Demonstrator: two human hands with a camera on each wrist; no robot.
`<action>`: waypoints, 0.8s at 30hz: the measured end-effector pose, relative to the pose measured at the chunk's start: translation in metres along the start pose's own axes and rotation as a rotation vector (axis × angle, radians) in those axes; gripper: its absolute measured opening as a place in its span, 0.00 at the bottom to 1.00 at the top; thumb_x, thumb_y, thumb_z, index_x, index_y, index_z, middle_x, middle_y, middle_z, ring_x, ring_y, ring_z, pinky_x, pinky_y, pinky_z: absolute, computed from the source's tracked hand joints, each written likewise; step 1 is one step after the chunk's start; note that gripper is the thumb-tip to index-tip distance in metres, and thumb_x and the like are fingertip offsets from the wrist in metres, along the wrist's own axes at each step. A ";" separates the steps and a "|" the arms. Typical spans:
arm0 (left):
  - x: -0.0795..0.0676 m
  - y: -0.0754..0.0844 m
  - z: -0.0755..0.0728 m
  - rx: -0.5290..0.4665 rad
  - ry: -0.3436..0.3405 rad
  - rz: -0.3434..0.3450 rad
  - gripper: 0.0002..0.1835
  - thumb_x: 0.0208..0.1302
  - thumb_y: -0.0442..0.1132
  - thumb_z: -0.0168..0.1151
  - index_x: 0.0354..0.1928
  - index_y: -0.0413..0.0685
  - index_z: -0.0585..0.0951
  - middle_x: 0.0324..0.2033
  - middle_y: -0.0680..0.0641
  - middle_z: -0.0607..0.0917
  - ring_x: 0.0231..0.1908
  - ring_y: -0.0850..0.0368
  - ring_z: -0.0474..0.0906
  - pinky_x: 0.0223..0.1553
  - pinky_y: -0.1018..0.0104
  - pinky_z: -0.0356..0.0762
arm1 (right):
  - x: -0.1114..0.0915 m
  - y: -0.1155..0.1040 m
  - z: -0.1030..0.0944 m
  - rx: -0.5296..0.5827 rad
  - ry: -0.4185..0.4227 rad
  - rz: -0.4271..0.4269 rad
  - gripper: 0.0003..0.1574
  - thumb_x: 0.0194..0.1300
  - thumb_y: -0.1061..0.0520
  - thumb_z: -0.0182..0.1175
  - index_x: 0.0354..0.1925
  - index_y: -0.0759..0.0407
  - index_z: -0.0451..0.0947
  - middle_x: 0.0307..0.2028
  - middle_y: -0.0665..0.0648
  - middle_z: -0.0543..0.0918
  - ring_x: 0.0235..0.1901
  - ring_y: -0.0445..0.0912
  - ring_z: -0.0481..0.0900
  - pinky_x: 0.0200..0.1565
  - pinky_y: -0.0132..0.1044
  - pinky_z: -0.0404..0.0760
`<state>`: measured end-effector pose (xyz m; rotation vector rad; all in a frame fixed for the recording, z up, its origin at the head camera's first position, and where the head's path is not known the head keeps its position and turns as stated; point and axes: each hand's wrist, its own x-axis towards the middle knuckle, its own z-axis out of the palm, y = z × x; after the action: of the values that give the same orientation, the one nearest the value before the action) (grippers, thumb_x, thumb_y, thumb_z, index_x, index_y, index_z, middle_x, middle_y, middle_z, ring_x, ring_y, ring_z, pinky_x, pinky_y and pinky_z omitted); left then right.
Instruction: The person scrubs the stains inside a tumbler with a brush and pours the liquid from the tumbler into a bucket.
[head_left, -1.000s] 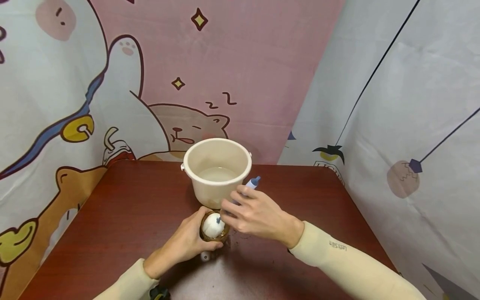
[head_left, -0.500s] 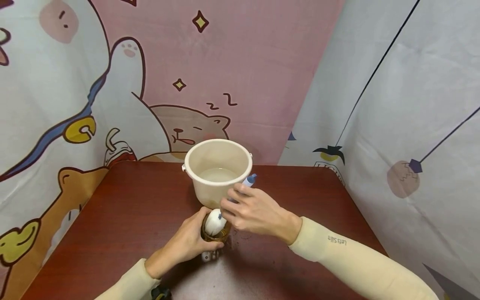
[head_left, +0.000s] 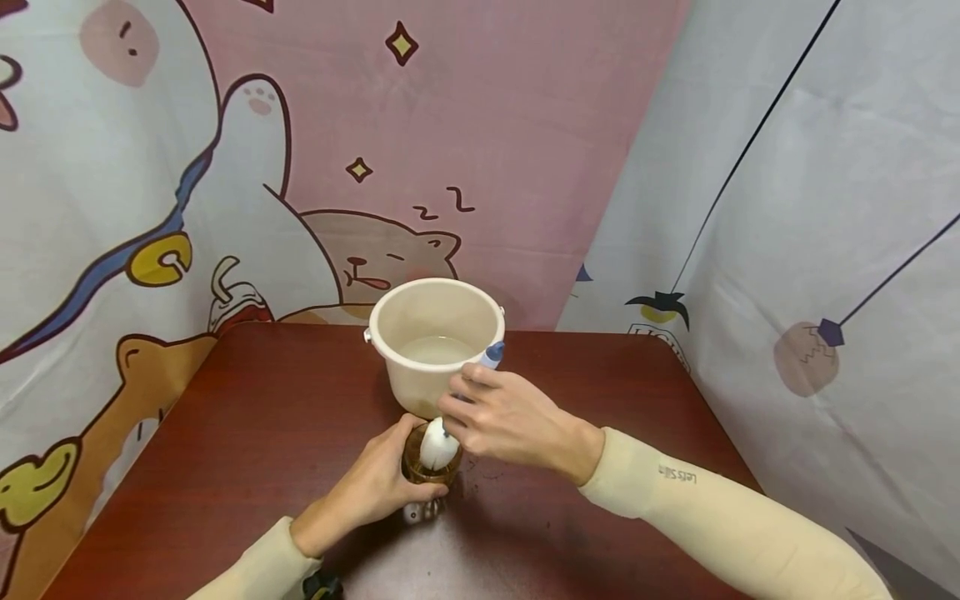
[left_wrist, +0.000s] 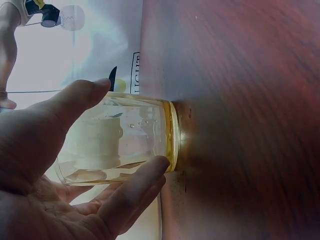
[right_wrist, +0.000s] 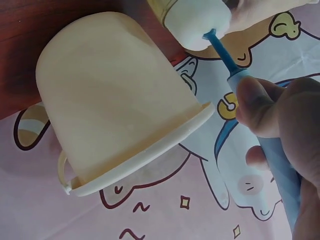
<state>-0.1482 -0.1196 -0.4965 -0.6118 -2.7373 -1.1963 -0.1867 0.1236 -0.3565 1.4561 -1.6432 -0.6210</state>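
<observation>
My left hand (head_left: 378,479) grips an amber-tinted drinking glass (left_wrist: 142,132) low over the brown table; thumb and fingers wrap its sides. In the left wrist view the glass base is near the tabletop, and a pale brush head shows through the wall. My right hand (head_left: 513,425) holds a cup brush by its blue handle (right_wrist: 275,150), the handle slanting up to the right in the head view. The brush's white sponge head (head_left: 438,444) sits in the mouth of the glass, joined to the handle by a thin blue neck (right_wrist: 222,52).
Right behind the glass stands a cream bucket (head_left: 412,387) with some water (head_left: 435,350) at its bottom. The reddish-brown table (head_left: 292,400) reaches back to a printed cartoon cloth (head_left: 525,167). A pale cloth (head_left: 825,208) hangs on the right.
The brush's sponge head has shifted right within the glass mouth. Its handle end has moved left and stands more upright. My left hand and the glass have hardly moved.
</observation>
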 end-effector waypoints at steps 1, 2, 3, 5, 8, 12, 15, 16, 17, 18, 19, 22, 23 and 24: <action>0.000 0.000 0.000 0.001 0.000 -0.002 0.44 0.51 0.49 0.97 0.67 0.52 0.79 0.55 0.49 0.91 0.53 0.52 0.91 0.54 0.59 0.91 | 0.000 0.000 0.000 0.000 -0.001 -0.001 0.17 0.80 0.59 0.67 0.31 0.42 0.84 0.37 0.44 0.84 0.44 0.48 0.79 0.63 0.41 0.73; 0.000 0.000 0.000 -0.001 0.000 -0.004 0.44 0.51 0.49 0.97 0.66 0.52 0.79 0.55 0.49 0.91 0.53 0.52 0.91 0.53 0.59 0.91 | 0.000 0.001 -0.001 0.000 -0.003 -0.001 0.17 0.79 0.59 0.67 0.31 0.43 0.84 0.37 0.44 0.84 0.44 0.48 0.79 0.63 0.41 0.73; 0.000 0.000 0.000 -0.003 0.000 -0.006 0.44 0.51 0.49 0.97 0.66 0.53 0.79 0.55 0.49 0.91 0.53 0.51 0.91 0.53 0.59 0.90 | 0.000 0.001 -0.001 -0.002 -0.005 -0.003 0.16 0.79 0.59 0.68 0.31 0.43 0.84 0.37 0.44 0.84 0.44 0.48 0.79 0.63 0.41 0.73; 0.000 0.000 0.000 -0.006 -0.001 -0.008 0.43 0.51 0.50 0.97 0.65 0.53 0.79 0.54 0.49 0.91 0.53 0.51 0.91 0.53 0.60 0.90 | 0.001 0.002 -0.001 -0.007 -0.009 -0.005 0.16 0.79 0.59 0.68 0.31 0.43 0.84 0.36 0.44 0.84 0.44 0.47 0.79 0.63 0.41 0.72; 0.000 0.000 0.000 -0.011 -0.001 -0.011 0.43 0.51 0.50 0.97 0.65 0.54 0.79 0.54 0.49 0.91 0.52 0.51 0.91 0.52 0.61 0.90 | 0.002 0.003 -0.001 -0.017 -0.017 -0.010 0.16 0.79 0.59 0.68 0.31 0.44 0.85 0.36 0.44 0.84 0.43 0.46 0.80 0.63 0.40 0.72; 0.001 0.001 0.000 -0.005 -0.001 -0.019 0.43 0.51 0.51 0.97 0.65 0.54 0.80 0.53 0.49 0.91 0.52 0.50 0.91 0.50 0.62 0.89 | 0.003 0.004 0.000 -0.023 -0.030 -0.019 0.16 0.78 0.59 0.68 0.31 0.44 0.86 0.35 0.43 0.84 0.43 0.46 0.80 0.64 0.39 0.72; 0.001 0.001 -0.001 0.002 -0.003 -0.030 0.44 0.51 0.51 0.97 0.66 0.52 0.80 0.53 0.49 0.91 0.52 0.50 0.91 0.50 0.61 0.88 | 0.004 0.006 -0.001 -0.022 -0.043 -0.024 0.15 0.77 0.59 0.69 0.31 0.44 0.86 0.34 0.44 0.83 0.42 0.45 0.80 0.64 0.39 0.71; 0.001 0.001 -0.001 0.004 -0.003 -0.033 0.44 0.51 0.51 0.97 0.66 0.52 0.80 0.53 0.49 0.91 0.52 0.50 0.91 0.50 0.61 0.89 | 0.004 0.006 -0.002 -0.024 -0.046 -0.026 0.15 0.77 0.60 0.69 0.31 0.44 0.86 0.34 0.44 0.83 0.42 0.45 0.79 0.63 0.39 0.71; 0.001 0.002 -0.001 0.006 -0.004 -0.036 0.45 0.51 0.51 0.97 0.67 0.51 0.80 0.54 0.49 0.91 0.52 0.50 0.91 0.50 0.61 0.89 | 0.005 0.007 -0.002 -0.023 -0.050 -0.026 0.14 0.76 0.59 0.70 0.31 0.44 0.86 0.33 0.44 0.82 0.41 0.44 0.79 0.63 0.39 0.71; 0.001 0.002 -0.001 0.007 -0.006 -0.039 0.45 0.51 0.52 0.97 0.67 0.50 0.80 0.54 0.49 0.91 0.52 0.51 0.91 0.51 0.61 0.89 | 0.005 0.007 -0.002 -0.020 -0.053 -0.025 0.14 0.76 0.59 0.70 0.31 0.44 0.86 0.33 0.44 0.82 0.41 0.44 0.79 0.63 0.39 0.71; 0.001 0.002 -0.001 0.008 -0.007 -0.040 0.45 0.51 0.52 0.97 0.67 0.50 0.80 0.55 0.48 0.92 0.53 0.51 0.91 0.51 0.60 0.89 | 0.005 0.007 -0.003 -0.018 -0.055 -0.024 0.14 0.76 0.59 0.70 0.31 0.44 0.85 0.33 0.44 0.81 0.41 0.44 0.78 0.63 0.39 0.71; 0.001 0.002 -0.001 0.010 -0.007 -0.041 0.46 0.51 0.51 0.97 0.68 0.50 0.80 0.56 0.48 0.92 0.53 0.52 0.90 0.52 0.60 0.89 | 0.004 0.008 -0.004 -0.009 -0.063 -0.018 0.14 0.76 0.59 0.71 0.31 0.45 0.84 0.33 0.44 0.81 0.41 0.44 0.78 0.64 0.39 0.71; 0.001 0.002 -0.001 0.010 -0.007 -0.041 0.46 0.51 0.51 0.97 0.68 0.50 0.80 0.56 0.48 0.92 0.53 0.52 0.90 0.52 0.60 0.89 | 0.004 0.009 -0.004 -0.005 -0.067 -0.016 0.14 0.75 0.59 0.71 0.31 0.45 0.84 0.33 0.44 0.81 0.41 0.44 0.78 0.64 0.39 0.71; 0.001 0.002 -0.001 0.010 -0.006 -0.039 0.46 0.51 0.51 0.97 0.68 0.50 0.80 0.56 0.48 0.92 0.53 0.52 0.90 0.52 0.60 0.89 | 0.003 0.009 -0.004 -0.003 -0.070 -0.014 0.14 0.75 0.59 0.71 0.31 0.45 0.84 0.33 0.44 0.81 0.42 0.44 0.79 0.64 0.39 0.71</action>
<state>-0.1484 -0.1191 -0.4942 -0.5646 -2.7712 -1.1898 -0.1879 0.1227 -0.3463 1.4591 -1.6868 -0.6891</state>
